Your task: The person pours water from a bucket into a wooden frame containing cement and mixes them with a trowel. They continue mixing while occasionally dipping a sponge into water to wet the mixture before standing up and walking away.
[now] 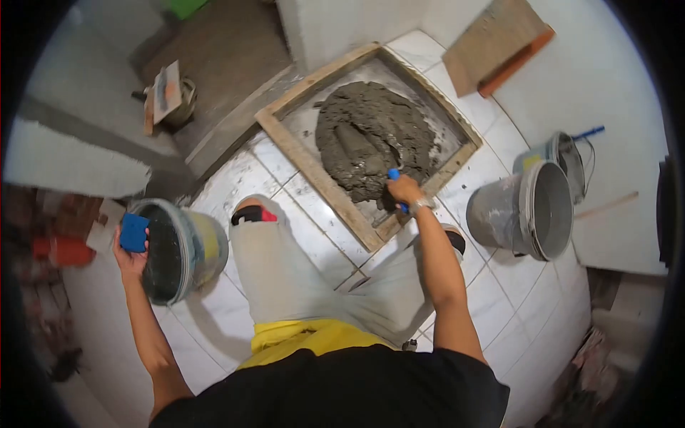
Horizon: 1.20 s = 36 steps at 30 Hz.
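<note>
Grey wet mortar (364, 135) lies heaped in a wooden-framed tray (314, 182) on the tiled floor. My right hand (407, 191) is closed around the blue handle (394, 173) of a tool at the heap's near edge; the tool's working end is hard to make out in the mortar. At the left, my left hand (130, 258) holds a blue sponge (134, 232) beside the rim of a bucket of dark water (184, 250).
Two buckets, one grey (503, 214) and one behind it (531, 158), stand at the right. Boards (492, 46) lean against the back wall. A flat trowel-like tool (167, 93) rests at the upper left. My feet flank the tray's near corner.
</note>
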Each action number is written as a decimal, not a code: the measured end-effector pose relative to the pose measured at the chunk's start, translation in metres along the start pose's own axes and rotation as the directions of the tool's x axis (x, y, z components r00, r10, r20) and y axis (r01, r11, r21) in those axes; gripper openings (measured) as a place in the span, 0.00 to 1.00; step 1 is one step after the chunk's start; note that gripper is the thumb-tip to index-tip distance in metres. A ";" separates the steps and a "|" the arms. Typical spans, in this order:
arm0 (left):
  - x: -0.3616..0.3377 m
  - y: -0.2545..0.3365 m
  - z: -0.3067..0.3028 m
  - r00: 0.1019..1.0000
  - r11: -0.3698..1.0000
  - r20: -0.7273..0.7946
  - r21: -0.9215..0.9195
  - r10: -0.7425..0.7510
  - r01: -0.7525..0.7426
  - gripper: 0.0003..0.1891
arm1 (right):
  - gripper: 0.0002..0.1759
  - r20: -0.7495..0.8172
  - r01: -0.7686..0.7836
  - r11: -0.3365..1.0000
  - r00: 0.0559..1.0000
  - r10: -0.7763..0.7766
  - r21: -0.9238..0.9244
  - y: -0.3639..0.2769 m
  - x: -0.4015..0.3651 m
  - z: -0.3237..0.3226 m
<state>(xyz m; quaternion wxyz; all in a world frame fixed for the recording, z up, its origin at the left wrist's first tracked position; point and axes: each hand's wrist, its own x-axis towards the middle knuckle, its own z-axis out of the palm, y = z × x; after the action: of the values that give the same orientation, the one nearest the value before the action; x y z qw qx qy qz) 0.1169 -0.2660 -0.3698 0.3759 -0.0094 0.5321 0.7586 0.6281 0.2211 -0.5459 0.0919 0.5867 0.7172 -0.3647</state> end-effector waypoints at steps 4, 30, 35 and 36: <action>0.056 -0.007 0.091 0.915 0.982 0.356 0.090 -0.189 0.167 0.27 | 0.26 0.167 -0.071 0.989 0.985 0.049 0.129 -0.004 0.004 0.002; 0.172 -0.138 0.367 0.519 -0.093 0.838 0.538 0.170 -0.838 0.33 | 0.21 0.041 -0.049 0.909 0.999 0.035 0.415 0.001 -0.119 -0.039; 0.127 -0.045 0.173 0.823 -0.232 0.553 0.825 0.135 -0.516 0.27 | 0.24 0.074 -0.068 0.892 0.996 0.039 0.447 -0.039 -0.003 0.011; 0.121 -0.039 0.146 0.826 -0.230 0.543 0.832 0.150 -0.505 0.27 | 0.24 -0.036 -0.009 0.965 0.999 0.020 0.263 -0.049 0.044 0.021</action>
<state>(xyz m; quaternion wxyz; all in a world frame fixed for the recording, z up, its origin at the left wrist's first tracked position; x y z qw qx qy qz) 0.1090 -0.0735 -0.3881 0.0958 0.5059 0.8399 0.1719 0.5643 0.2393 -0.5654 0.0024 0.6058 0.6599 -0.4446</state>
